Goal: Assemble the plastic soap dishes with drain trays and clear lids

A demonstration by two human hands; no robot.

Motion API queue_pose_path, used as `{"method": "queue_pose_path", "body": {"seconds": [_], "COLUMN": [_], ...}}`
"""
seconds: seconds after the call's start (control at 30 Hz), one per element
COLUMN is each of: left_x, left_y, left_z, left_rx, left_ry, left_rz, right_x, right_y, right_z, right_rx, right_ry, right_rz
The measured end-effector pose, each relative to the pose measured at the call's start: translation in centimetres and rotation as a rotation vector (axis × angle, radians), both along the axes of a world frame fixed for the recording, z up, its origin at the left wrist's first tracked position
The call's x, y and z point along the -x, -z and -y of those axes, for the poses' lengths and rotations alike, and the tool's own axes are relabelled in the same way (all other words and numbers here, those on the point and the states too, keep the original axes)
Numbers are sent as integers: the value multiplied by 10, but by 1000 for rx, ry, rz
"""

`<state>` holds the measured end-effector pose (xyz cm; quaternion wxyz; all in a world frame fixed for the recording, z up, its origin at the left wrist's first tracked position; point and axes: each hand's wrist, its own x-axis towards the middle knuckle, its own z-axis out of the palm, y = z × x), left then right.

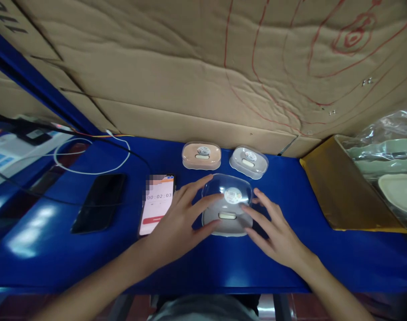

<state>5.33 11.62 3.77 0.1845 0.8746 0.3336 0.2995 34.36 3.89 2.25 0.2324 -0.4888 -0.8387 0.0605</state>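
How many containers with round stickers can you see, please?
3: a large one between left hand and right hand, a peach one behind left, a grey one behind right; the box may hide others.

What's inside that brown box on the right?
I see pale green pieces, a cream oval piece and crinkly clear plastic. What's beneath them is covered, so I can't tell.

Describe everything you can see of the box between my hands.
The box has a rounded outline, a grey lower part and a clear, glossy, domed cover that looks like plastic. A round, pale sticker with small print too blurred to read sits on the cover, and a short off-white bar lies nearer you. It sits on the blue table. Your left hand and right hand flank it, fingers spread over its sides; exact contact is hard to tell.
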Motion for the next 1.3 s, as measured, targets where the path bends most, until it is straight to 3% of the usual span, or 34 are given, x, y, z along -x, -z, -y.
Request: {"method": "queue_pose_path", "body": {"seconds": [0.13, 0.3, 0.6, 1.3], "left_x": [-1, -2, -1, -4], "left_y": [8, 18, 17, 30], "left_z": [10, 7, 9, 8], "left_rx": [-1, 5, -48, -104], "left_ry": [-27, -30, -4, 61], "left_rz": [-32, -69, -135, -250], "right_x": [6, 9, -3, -2], "right_y": [-3, 3, 6, 2], "right_z": [2, -4, -6, -10], "right_rx": [6, -7, -89, -144], "right_ry": [-42, -70, -73, -165], "right_rz": [40, 36, 98, 87]}}
